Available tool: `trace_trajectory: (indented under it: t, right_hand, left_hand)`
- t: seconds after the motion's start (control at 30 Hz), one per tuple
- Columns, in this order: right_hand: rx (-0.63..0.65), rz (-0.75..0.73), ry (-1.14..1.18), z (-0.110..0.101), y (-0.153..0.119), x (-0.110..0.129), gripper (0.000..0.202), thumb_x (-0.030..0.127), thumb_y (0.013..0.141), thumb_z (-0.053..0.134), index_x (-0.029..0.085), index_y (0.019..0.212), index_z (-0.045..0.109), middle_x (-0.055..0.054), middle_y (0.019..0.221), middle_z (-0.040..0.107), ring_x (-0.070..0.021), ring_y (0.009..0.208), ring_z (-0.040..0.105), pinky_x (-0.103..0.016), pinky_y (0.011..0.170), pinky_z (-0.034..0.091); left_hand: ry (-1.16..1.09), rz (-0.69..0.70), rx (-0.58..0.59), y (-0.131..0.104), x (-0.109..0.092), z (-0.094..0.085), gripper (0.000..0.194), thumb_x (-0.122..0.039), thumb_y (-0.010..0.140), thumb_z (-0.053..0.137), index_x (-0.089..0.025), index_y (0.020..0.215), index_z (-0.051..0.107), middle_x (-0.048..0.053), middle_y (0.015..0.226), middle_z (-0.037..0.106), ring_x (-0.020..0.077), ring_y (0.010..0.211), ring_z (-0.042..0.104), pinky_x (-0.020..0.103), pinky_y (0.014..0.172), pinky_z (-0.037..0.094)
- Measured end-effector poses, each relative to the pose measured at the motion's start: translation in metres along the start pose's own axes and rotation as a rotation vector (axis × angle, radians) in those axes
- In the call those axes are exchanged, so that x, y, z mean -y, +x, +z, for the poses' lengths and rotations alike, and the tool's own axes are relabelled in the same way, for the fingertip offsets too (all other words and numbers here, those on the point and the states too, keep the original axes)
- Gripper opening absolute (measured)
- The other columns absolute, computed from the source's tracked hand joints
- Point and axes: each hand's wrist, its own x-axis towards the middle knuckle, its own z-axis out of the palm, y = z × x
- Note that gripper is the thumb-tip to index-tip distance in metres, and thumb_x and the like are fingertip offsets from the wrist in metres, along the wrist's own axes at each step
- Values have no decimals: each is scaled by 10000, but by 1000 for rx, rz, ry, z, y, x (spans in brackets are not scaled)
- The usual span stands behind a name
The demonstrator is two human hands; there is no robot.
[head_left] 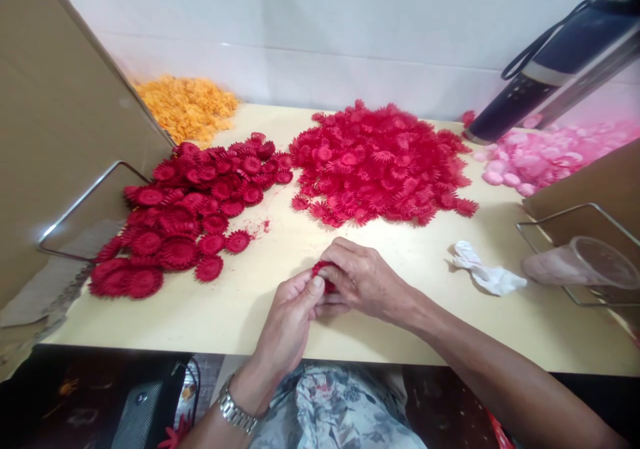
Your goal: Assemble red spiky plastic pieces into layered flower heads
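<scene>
Between my two hands, over the front part of the table, is a small red flower-shaped piece [325,272], mostly covered by my fingers. My left hand [295,302], with a metal watch on its wrist, pinches it from the left with the thumb on top. My right hand [363,279] closes on it from the right, fingers curled over its top. Beyond my hands lies a heap of bright red toothed flower pieces [380,162]. To the left is a pile of darker red, thicker flower discs [180,219].
Orange petals [187,109] are heaped at the back left, pink pieces [555,152] at the back right. A dark bottle [525,82] stands near the wall. On the right are a crumpled tissue [485,269] and a plastic cup [575,262] in a wire holder. Boards flank the table [390,332].
</scene>
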Motion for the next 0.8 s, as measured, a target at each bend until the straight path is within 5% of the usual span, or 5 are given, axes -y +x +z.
trace_trajectory:
  t: [0.3,0.47,0.63,0.8]
  right_hand:
    - [-56,0,-69,6,0,-2,265,167,882,367,167,636,467,-20,615,509,-106,534,457,-213,509,354]
    - [-221,-20,-237,-4,0,-16,225,45,799,358,168,657,481,9,547,457,-100,471,411,-201,443,306]
    - [-250,67,-702,-36,10,-33,370,-19,769,366,129,1035,576,-114,877,596,-209,785,524,-301,623,378]
    - [-256,79,-783,-41,10,-37,210,106,813,491,171,939,646,-109,1118,605,-269,1010,515,-383,781,368]
  left_hand:
    - [102,1,5,-2,2,-1,186,-269,810,565,-114,848,662,67,723,705,190,686,672,298,653,534]
    - [184,-17,-69,-5,0,-1,198,-283,781,573,-97,749,634,79,643,702,186,558,669,289,582,543]
    - [89,-36,-151,-2,-5,-3,172,-201,752,573,-113,898,591,78,668,714,178,550,673,273,562,543]
    - [-74,-70,-61,1,-8,-7,113,-152,726,542,-102,810,598,109,864,714,202,613,689,295,588,557]
